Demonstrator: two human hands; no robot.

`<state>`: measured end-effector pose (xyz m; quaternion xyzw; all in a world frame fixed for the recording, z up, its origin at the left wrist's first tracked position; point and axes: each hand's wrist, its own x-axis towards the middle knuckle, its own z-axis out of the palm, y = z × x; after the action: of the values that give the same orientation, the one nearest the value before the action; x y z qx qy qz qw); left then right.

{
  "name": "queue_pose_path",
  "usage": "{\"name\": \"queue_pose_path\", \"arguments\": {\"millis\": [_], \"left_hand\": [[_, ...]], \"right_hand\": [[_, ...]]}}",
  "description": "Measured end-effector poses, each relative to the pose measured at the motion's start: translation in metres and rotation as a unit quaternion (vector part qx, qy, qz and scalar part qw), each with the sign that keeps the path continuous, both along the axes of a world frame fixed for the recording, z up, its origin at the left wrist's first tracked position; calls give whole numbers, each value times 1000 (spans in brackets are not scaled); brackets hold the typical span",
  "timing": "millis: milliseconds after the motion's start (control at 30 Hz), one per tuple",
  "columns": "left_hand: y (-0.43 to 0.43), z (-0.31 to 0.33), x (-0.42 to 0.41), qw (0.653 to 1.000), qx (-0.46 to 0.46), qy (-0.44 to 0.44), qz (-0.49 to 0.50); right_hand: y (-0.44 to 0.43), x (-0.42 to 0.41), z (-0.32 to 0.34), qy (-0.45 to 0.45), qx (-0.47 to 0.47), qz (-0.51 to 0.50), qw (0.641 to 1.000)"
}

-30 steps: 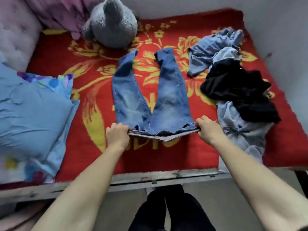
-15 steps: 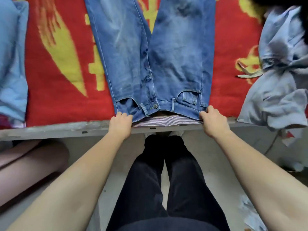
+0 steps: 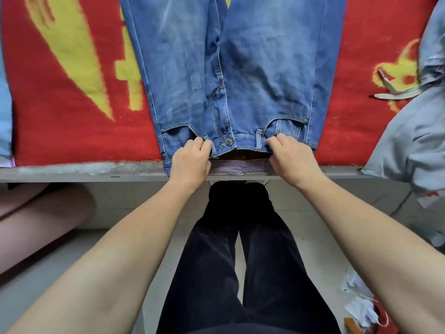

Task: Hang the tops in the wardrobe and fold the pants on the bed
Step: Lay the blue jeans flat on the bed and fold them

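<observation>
jeans on bed, garment right

Jeans: I note faded denim, matt, worn pale in patches.
Button: metal, dull sheen.
Waistband lining: thin striped woven cloth.
Blanket: I read coarse fuzzy pile, matt.
Bed edge: scuffed, matt.

The bed is being covered by a red blanket with yellow patterning, with a grey frame edge being shown along the near side. Jeans are being carried flat on the blanket, front up, waistband at the near edge. A pale blue-grey garment is being borne at the right, spilling over the edge, and a light blue cloth at the far left.
</observation>
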<state>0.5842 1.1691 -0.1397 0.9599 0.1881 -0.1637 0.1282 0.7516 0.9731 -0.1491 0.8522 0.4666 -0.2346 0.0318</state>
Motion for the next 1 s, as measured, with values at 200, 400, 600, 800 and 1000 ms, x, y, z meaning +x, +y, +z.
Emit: {"name": "queue_pose_path", "arguments": {"millis": [200,400,600,800,1000], "left_hand": [[-8,9,-14,995,-8,-56,-78],[-24,-9,-7,969,-103,220,-46],[-13,-9,3,994,13,29,105],[-2,-20,-13,935,-70,218,271],[22,-8,9,940,28,26,339]], "right_hand": [[-31,-6,12,-3,76,60,995],[-34,-12,1,123,-181,58,974],[-22,0,3,22,4,40,999],[-41,21,-4,5,-153,-27,988],[-7,63,4,-28,8,-129,991]]}}
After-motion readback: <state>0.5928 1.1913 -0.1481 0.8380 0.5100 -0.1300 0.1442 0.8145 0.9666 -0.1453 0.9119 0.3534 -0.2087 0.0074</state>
